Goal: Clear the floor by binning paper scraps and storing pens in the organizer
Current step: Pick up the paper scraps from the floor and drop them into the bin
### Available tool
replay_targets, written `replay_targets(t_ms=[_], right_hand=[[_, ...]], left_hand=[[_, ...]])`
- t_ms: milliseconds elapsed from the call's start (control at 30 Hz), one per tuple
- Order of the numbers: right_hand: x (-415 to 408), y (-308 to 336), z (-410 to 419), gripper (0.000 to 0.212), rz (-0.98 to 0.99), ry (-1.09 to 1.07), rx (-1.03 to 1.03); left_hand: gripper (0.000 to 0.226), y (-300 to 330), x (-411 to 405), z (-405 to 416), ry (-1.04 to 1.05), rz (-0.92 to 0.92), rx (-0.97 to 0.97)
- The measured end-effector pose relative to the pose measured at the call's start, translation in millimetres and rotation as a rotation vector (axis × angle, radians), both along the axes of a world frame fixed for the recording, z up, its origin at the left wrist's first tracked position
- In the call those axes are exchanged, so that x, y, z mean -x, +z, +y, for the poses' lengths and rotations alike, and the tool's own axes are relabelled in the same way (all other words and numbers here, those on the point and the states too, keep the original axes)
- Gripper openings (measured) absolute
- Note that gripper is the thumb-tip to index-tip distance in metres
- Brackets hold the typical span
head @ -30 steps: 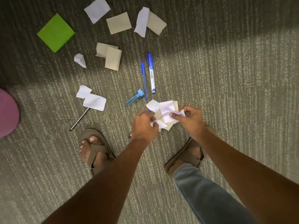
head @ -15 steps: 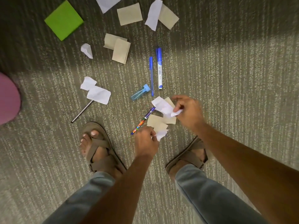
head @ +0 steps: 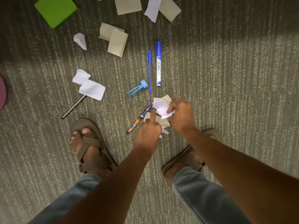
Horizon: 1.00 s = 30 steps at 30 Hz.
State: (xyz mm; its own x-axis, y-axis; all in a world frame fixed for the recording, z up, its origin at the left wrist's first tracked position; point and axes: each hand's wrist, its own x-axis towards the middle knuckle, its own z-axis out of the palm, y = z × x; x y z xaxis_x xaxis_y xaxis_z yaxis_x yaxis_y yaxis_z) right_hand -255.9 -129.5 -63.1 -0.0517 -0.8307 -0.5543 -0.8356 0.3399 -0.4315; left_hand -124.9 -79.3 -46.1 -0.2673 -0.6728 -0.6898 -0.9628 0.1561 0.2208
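Paper scraps and pens lie on grey carpet. My right hand grips a crumpled bunch of white scraps just above the floor. My left hand is beside it, index finger stretched onto beige scraps, the other fingers curled round a small white scrap. A multicoloured pen lies just left of both hands. Further out are a blue pen, a blue-capped marker and a clear blue tube. No bin or organizer is in view.
More scraps are spread ahead: two white ones over a thin black stick, a crumpled white piece, beige sheets, a green sheet. A pink object sits at the left edge. My sandalled feet flank the hands.
My left hand has moved forward to the scraps by my right hand and extended its index finger. My right hand has gathered its white scraps tighter. The view has shifted slightly.
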Motion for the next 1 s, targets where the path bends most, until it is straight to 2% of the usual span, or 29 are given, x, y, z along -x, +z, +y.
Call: replay_targets(t_ms=[100,233,367,433,600,767,1000], right_hand=[[12.0,4.6,3.0,0.029,-0.015,-0.141,0.013],[29.2,12.2,3.1,0.022,-0.068,-0.304,0.010],[34.0,31.8,-6.6,0.023,-0.102,-0.335,-0.003],[33.1,46.8,-10.3,0.027,-0.132,-0.356,0.004],[27.5,98.7,-16.4,0.040,-0.211,-0.480,-0.023],[4.1,169.5,-37.0,0.041,-0.277,-0.455,-0.032],[-82.5,273.1,-101.6,0.043,-0.361,-0.220,-0.063]], left_hand=[[0.034,-2.9,1.5,-18.7,-0.066,-0.066,0.025],[0.030,-3.9,-0.5,-31.5,-0.177,-0.173,0.008],[0.023,8.0,-8.9,-25.9,-0.156,-0.094,-0.008],[0.021,20.9,-14.5,-17.5,-0.020,0.005,-0.046],[0.011,72.6,-43.0,-7.6,0.634,0.291,-0.213],[0.031,146.0,-111.7,-24.3,0.878,0.507,-0.197],[0.029,260.8,-226.8,-59.1,1.300,0.664,0.017]])
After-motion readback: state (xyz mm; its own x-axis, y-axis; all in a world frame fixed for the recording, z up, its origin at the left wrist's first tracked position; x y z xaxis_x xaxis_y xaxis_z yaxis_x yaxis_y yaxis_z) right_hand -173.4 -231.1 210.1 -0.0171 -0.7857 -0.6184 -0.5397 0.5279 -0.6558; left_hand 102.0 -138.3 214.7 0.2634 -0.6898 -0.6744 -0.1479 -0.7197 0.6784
